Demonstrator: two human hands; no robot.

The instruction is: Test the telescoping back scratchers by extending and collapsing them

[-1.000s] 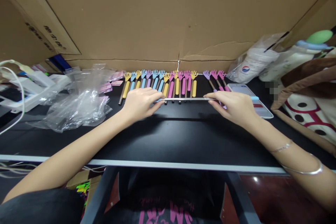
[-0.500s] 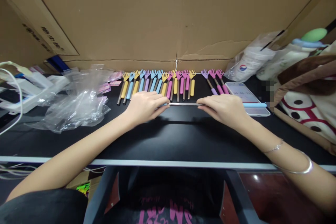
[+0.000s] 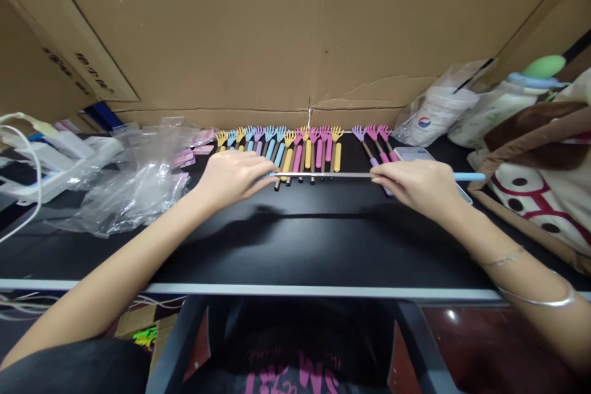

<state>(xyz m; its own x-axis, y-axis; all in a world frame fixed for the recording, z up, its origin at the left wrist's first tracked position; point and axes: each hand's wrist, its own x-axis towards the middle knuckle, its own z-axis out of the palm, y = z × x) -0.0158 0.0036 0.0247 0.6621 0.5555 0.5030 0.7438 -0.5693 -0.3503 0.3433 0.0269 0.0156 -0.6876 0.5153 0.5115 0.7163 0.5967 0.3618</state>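
Between my two hands a telescopic back scratcher (image 3: 325, 175) is held level above the black table, its thin metal rod extended. My left hand (image 3: 240, 178) is closed on the rod's left end, which shows a bit of light blue; the claw there is hidden by my fingers. My right hand (image 3: 418, 188) is closed round the other end, and a light blue grip (image 3: 470, 176) sticks out beyond it. Behind the rod, a row of back scratchers (image 3: 308, 151) in yellow, blue, purple and pink lies claws to the back. Several more back scratchers (image 3: 373, 140) lie to the right.
Clear plastic bags (image 3: 133, 178) and a white power strip (image 3: 60, 166) lie on the left. A phone (image 3: 413, 154) lies behind my right hand. On the right stand a bagged cup (image 3: 429, 114), a bottle (image 3: 512, 101) and a cloth bag (image 3: 554, 166). Cardboard (image 3: 258, 31) walls the back.
My hands have moved apart, left hand leftward and right hand rightward, and slightly up. A longer stretch of the metal rod now shows between them.
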